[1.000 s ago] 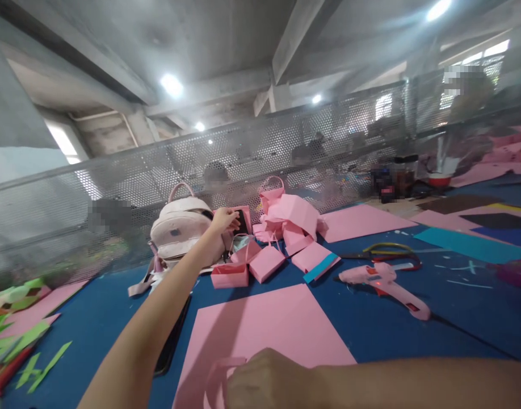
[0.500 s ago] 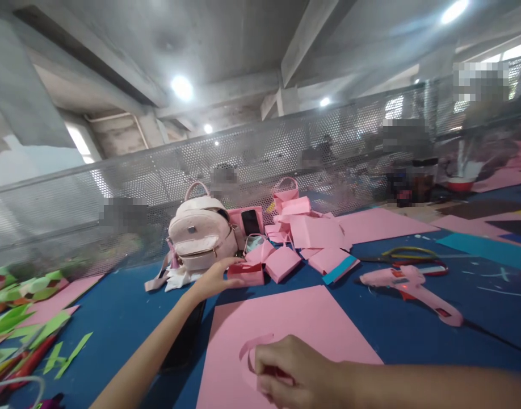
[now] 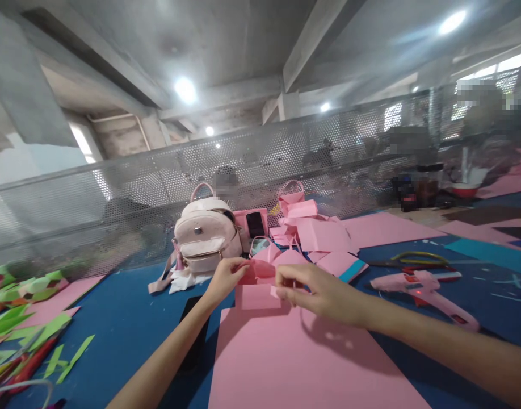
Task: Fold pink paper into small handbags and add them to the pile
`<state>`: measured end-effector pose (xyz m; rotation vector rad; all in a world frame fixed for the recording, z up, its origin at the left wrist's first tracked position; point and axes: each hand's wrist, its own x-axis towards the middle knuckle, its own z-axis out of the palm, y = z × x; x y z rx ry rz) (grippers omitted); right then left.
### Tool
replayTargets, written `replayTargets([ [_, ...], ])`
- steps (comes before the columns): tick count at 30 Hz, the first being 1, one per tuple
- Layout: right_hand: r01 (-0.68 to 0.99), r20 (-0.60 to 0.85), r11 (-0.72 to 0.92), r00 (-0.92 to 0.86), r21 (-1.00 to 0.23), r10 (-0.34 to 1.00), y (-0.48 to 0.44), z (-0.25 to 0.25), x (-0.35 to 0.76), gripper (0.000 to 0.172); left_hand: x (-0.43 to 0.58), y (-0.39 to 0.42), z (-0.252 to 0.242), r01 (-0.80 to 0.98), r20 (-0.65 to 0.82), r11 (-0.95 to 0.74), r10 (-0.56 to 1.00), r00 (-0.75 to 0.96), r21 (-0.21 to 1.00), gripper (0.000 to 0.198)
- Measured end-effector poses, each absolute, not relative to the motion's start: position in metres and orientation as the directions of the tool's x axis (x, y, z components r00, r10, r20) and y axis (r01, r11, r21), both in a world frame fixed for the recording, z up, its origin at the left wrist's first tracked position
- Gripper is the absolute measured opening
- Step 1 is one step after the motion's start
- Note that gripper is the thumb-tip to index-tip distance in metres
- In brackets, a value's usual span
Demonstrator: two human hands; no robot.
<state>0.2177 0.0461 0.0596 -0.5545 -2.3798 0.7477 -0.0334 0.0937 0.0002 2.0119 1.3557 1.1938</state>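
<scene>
A small pink paper box (image 3: 259, 296) stands at the far edge of a large pink paper sheet (image 3: 303, 363). My left hand (image 3: 229, 279) pinches the box's left upper edge between thumb and fingers. At the box's right side, my right hand (image 3: 318, 291) has its thumb and fingers closed on a narrow pink paper strip (image 3: 274, 291). The strip's end sits by the box's front right corner; most of the strip is hidden by the hand. Whether it touches the box I cannot tell.
Right of the sheet lies a pink glue gun (image 3: 426, 289), with scissors (image 3: 422, 259) behind it. Beyond the box are a white backpack (image 3: 207, 236), a phone (image 3: 255, 225) and folded pink paper pieces (image 3: 324, 234). Green paper strips (image 3: 75, 358) lie at left. A perforated metal screen (image 3: 158, 187) stands behind.
My right hand has moved up and away from me, carrying the strip from the sheet to the box. My left hand has brought the box slightly nearer and to the right.
</scene>
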Motion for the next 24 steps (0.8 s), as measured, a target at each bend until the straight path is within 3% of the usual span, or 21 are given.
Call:
replayTargets([
  [8,-0.046,0.489,0.683,-0.733,-0.729,0.473,0.037,0.096,0.207,0.011,0.002,0.068,-0.016,0.35,0.355,-0.384,0.923,0.148,0.854,0.02],
  [12,-0.014,0.473,0.696,-0.744,-0.718,0.473,0.036,0.083,0.205,0.009,0.014,0.046,-0.02,0.262,0.31,-0.362,0.925,0.219,0.894,0.011],
  [16,0.117,0.399,0.668,-0.722,-0.735,0.565,0.044,0.054,0.212,0.01,0.011,0.029,-0.022,0.141,0.324,-0.378,0.897,0.3,0.915,0.032],
  [19,0.173,0.409,0.659,-0.663,-0.732,0.627,0.053,0.038,0.219,0.012,0.002,0.027,-0.027,0.099,0.327,-0.362,0.909,0.261,0.927,0.037],
  [24,0.022,0.39,0.54,-0.666,-0.842,0.636,0.071,0.031,0.225,0.015,-0.01,0.043,-0.039,0.01,0.26,-0.261,0.965,0.028,0.965,0.062],
])
